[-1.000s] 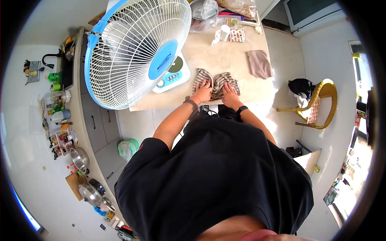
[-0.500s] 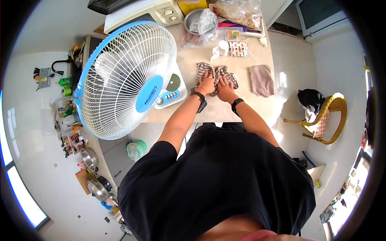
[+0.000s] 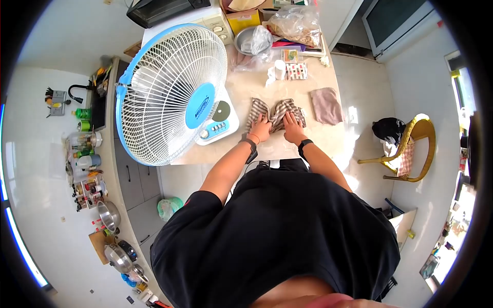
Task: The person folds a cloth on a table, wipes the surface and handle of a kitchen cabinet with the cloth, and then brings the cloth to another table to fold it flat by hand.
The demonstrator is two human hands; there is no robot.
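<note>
A brown-and-white checked cloth [image 3: 280,111] lies bunched on the beige table [image 3: 246,84], with raised folds in its middle. My left hand [image 3: 260,128] presses on the cloth's left part, fingers pointing forward; whether it pinches the fabric is hard to see. On the right part rests my right hand [image 3: 294,127], its fingers spread flat over the fabric. A plain folded brownish-pink cloth [image 3: 326,106] lies to the right of both hands, touched by neither.
A blue-and-white fan [image 3: 174,97] stands on the table's left side. Farther back are a metal bowl [image 3: 246,42], a paper roll [image 3: 280,69], a patterned packet [image 3: 297,71] and plastic bags [image 3: 295,25]. A yellow chair [image 3: 423,143] stands on the right.
Both hands have drawn back slightly toward the table's front edge with the checked cloth, whose left part is spread wider than half a second ago. The camera view has also shifted.
</note>
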